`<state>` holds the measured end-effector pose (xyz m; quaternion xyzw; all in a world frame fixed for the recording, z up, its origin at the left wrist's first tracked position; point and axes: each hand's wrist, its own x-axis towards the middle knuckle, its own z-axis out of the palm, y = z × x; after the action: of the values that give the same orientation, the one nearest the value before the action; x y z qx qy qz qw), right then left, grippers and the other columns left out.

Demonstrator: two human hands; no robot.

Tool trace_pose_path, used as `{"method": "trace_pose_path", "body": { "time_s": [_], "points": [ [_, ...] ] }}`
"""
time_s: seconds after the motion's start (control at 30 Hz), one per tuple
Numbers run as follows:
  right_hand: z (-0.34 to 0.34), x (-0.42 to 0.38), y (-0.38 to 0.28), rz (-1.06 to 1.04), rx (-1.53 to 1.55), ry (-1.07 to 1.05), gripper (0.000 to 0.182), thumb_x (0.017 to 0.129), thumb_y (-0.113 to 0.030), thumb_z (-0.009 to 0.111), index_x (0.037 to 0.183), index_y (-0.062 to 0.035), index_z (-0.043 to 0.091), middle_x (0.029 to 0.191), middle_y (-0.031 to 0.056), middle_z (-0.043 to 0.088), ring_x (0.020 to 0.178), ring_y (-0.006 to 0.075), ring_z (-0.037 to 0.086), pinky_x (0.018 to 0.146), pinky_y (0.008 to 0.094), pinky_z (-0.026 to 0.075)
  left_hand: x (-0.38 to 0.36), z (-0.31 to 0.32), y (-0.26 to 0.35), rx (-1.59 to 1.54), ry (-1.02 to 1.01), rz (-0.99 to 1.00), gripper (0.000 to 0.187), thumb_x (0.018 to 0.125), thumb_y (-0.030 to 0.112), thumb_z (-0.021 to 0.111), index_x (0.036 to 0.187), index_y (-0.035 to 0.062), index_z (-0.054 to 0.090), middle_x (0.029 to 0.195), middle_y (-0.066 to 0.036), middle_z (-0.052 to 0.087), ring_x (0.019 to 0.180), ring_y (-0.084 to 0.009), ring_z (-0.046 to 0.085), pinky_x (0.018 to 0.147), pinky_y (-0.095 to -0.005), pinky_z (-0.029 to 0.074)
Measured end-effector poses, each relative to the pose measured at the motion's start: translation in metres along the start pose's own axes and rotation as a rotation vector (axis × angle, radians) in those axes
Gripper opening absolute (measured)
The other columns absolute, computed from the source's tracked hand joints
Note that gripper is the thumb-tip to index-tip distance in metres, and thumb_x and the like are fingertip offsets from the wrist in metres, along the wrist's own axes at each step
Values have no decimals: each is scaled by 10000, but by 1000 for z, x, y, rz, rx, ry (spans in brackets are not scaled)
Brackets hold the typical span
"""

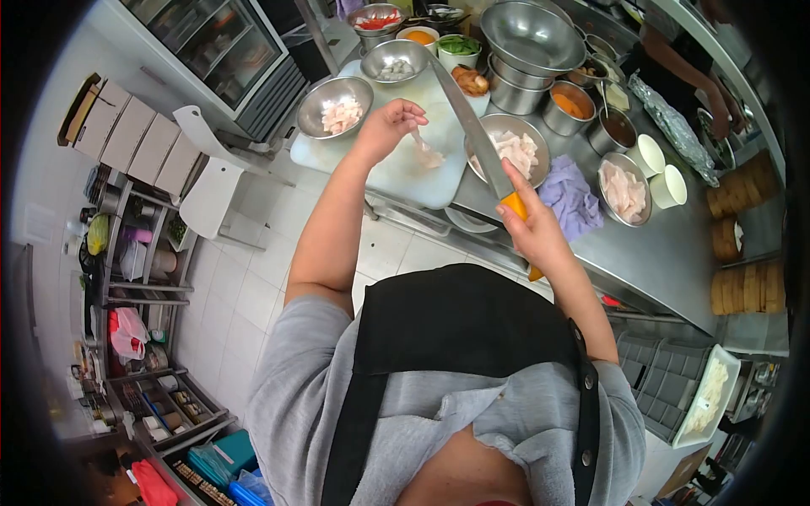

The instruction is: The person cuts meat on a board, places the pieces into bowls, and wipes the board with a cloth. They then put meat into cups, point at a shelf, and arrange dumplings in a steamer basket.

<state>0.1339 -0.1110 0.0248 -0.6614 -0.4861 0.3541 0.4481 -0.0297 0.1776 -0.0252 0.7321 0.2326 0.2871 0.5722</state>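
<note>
My right hand (533,226) is wrapped round the yellow handle of a long knife (474,128), its blade slanting up and away over the board's right side. Over the white cutting board (329,158), the fingers of my left hand (390,126) pinch one end of a strip of pale raw meat (428,155), whose lower end hangs at the board surface. A steel bowl of cut pale pieces (340,115) stands left of that hand. Beyond the blade, a second bowl holds larger pale slices (516,153).
A purple cloth (570,196) and another bowl of pale meat (623,191) lie to the right, beside white cups (668,187). Steel pots (568,108) and bowls crowd the back. Another person's arm (688,63) shows at upper right. A white chair (211,196) stands left.
</note>
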Motion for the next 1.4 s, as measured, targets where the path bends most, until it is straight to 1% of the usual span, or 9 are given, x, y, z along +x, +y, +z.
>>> {"method": "trace_pose_path", "body": {
  "time_s": [0.2, 0.37, 0.53, 0.7, 0.97, 1.07, 1.17, 1.27, 1.4],
  "points": [
    [8, 3, 5, 0, -18, -14, 638, 931, -81, 599, 1514, -152, 350, 1426, 156, 516, 1290, 247, 518, 1030, 314, 398, -2, -11, -16, 114, 69, -12, 160, 931, -51, 562, 1058, 26, 621, 1030, -42, 701, 1054, -137, 639, 956, -277, 483],
    [8, -2, 14, 3, -95, 9, 627, 930, -131, 627, 1502, -145, 372, 1177, 169, 640, 959, 195, 617, 872, 299, 469, -33, 33, -67, 322, -170, 170, 327, 829, -94, 525, 1098, 58, 632, 1118, -53, 673, 1110, -202, 610, 1021, -327, 439],
    [1, -12, 15, 55, -70, 71, 584, 935, -149, 634, 1472, -99, 410, 979, 119, 646, 779, 166, 575, 766, 298, 485, -46, 54, -51, 390, -133, 369, 490, 653, -47, 493, 1094, 106, 641, 1188, -66, 632, 1156, -328, 545, 1083, -455, 362],
    [-19, -18, 24, -24, 24, 226, 572, 958, -131, 607, 1483, -101, 383, 742, -19, 519, 496, 51, 429, 445, 221, 367, -2, 70, -15, 510, 18, 479, 302, 767, 49, 572, 1043, 109, 679, 1115, -87, 671, 1092, -305, 583, 997, -425, 435],
    [-39, -43, 9, 20, 18, 259, 553, 941, -135, 629, 1442, -41, 414, 812, 12, 550, 593, 79, 467, 559, 243, 426, 84, 147, -18, 1377, -560, 108, 225, 887, 108, 560, 1055, 104, 709, 1117, -124, 685, 1055, -303, 648, 890, -402, 530],
    [-44, -55, 2, 131, 13, 226, 534, 941, -137, 625, 1429, -42, 432, 861, 38, 585, 696, 109, 521, 665, 256, 459, 98, 159, -45, 1449, -392, 336, 212, 878, 138, 579, 1038, 89, 708, 1061, -149, 697, 1008, -307, 673, 854, -413, 548],
    [-48, -66, 5, 124, 28, 262, 514, 941, -134, 615, 1416, -35, 445, 900, 57, 605, 793, 131, 548, 757, 263, 465, 97, 162, -4, 1498, -549, 126, 236, 846, 157, 632, 1042, 85, 742, 1050, -114, 717, 1064, -269, 672, 869, -406, 544],
    [-51, -71, 10, 83, 8, 320, 508, 942, -135, 609, 1411, -28, 445, 909, 59, 608, 815, 133, 550, 778, 265, 462, 117, 155, -12, 1427, -536, 135, 224, 801, 127, 662, 1010, 55, 701, 975, -127, 711, 904, -269, 694, 801, -382, 555],
    [-54, -69, 15, 48, 15, 320, 511, 946, -144, 607, 1413, -23, 438, 855, 37, 591, 724, 106, 533, 692, 246, 458, 100, 110, 34, 716, -542, 37, 178, 801, 59, 652, 978, 43, 645, 895, -60, 664, 792, -160, 637, 734, -311, 542]
  ]
}}
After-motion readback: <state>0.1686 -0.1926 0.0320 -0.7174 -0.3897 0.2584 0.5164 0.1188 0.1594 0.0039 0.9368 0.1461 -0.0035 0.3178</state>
